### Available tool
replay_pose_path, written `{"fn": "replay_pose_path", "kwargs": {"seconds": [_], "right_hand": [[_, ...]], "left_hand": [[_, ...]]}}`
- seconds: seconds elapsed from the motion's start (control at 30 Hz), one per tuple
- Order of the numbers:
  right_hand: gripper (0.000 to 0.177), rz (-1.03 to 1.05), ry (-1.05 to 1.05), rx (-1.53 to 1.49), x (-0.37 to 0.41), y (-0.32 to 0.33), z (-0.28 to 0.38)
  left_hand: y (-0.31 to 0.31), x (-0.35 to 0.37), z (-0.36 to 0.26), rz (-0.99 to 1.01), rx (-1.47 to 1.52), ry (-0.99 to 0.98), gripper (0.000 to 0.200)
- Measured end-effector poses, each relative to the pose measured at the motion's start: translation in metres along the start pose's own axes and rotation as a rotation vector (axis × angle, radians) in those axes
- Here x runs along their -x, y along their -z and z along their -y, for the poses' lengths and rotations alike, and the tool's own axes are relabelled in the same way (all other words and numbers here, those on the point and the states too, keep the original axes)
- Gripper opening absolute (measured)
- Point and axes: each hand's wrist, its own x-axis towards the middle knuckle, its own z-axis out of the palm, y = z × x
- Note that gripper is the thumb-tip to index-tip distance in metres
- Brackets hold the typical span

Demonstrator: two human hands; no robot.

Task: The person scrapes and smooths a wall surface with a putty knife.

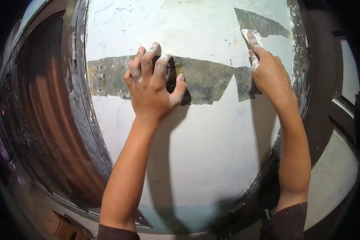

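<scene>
A pale painted wall panel (204, 132) fills the middle of the head view. Across it runs a bare grey strip (206, 80) with ragged lower edges, and a second grey patch (264, 25) shows at the upper right. My left hand (154, 84) lies over the strip with its fingers spread, fingertips dusted white, holding nothing. Higher up on the right, my right hand (268, 66) is closed on a small whitish flat piece (255, 37), index finger stretched along it, at the lower edge of the upper patch. What kind of piece it is, I cannot tell.
Dark worn frame posts border the panel on both sides, with a hinge (74, 46) on the left one. Further left is a dark reddish-brown panel (48, 112). A brown object with ridges (68, 228) sits low at the left. Pale panels (336, 172) stand at the right.
</scene>
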Motion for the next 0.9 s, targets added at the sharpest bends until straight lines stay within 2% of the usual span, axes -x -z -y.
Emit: {"fn": "replay_pose_path", "kwargs": {"seconds": [0.2,0.3,0.9], "right_hand": [[0.033,-0.032,0.001,-0.007,-0.007,0.002,0.007],[0.034,-0.028,-0.027,-0.044,-0.012,0.003,0.011],[0.04,-0.032,-0.023,-0.026,-0.048,0.01,0.021]], "left_hand": [[0.0,-0.001,-0.001,-0.037,0.003,-0.016,0.048],[0.002,0.001,0.0,0.015,0.017,-0.007,0.05],[0.004,-0.001,0.002,0.012,0.04,-0.011,0.05]]}}
